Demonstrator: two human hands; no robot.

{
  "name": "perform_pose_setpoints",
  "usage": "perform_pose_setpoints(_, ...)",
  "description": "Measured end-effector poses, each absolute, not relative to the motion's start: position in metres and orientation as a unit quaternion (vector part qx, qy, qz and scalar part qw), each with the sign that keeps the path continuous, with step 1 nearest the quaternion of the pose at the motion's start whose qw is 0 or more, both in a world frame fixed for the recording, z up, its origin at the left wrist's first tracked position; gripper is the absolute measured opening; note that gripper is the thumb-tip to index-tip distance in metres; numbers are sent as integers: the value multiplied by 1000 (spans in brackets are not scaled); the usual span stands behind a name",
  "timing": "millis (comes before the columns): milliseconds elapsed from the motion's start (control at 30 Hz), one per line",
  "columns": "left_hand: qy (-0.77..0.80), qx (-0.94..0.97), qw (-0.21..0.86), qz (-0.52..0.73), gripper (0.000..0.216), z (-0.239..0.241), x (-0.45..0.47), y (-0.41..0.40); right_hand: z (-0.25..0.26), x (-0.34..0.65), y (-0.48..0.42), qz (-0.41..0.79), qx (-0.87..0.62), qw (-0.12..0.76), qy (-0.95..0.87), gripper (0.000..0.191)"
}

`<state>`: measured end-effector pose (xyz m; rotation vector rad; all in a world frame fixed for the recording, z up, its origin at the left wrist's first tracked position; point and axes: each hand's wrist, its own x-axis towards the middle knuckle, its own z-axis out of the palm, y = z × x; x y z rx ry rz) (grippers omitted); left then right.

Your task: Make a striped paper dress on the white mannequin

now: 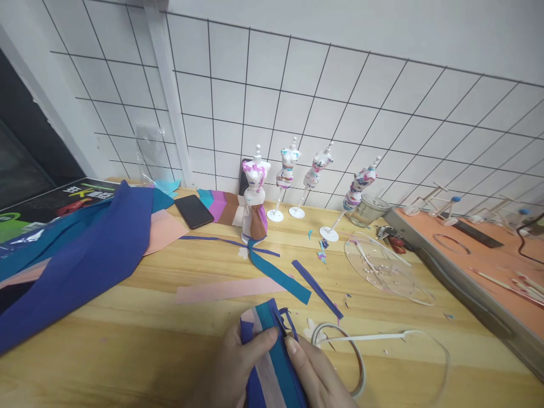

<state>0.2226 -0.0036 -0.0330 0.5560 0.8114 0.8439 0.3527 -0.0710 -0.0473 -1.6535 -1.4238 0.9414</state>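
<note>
My left hand (232, 368) and my right hand (317, 377) are at the bottom edge, both pinched on a small striped fabric piece (272, 351) of blue, pink and teal bands. My left thumb presses its top from the left, my right thumb from the right. Thin blue strips curl off its upper end. A ring of white tape (340, 340) lies just right of my right hand.
On the wooden table (148, 317) stand several small mannequins, one dressed (255, 198), others (289, 175) bare. Blue cloth (85, 249) is piled at left, beside a black phone (194, 211). Pink (229, 289) and teal strips (278, 277), a clear plastic lid (386, 269) and an orange tray (480, 249) lie around.
</note>
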Motion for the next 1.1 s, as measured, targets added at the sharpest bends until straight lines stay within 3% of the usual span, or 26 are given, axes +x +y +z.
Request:
perform_pose_setpoints(167,377,256,803,384,27,-38,222,-4,-45,353,-66,359,-625,385,-576,73)
perform_pose_setpoints(667,410,291,765,401,20,-46,221,1,-26,341,-56,432,-594,407,-544,65)
perform_pose_setpoints(1100,420,343,743,393,23,-56,221,-1,-37,352,-63,410,-581,404,-575,67)
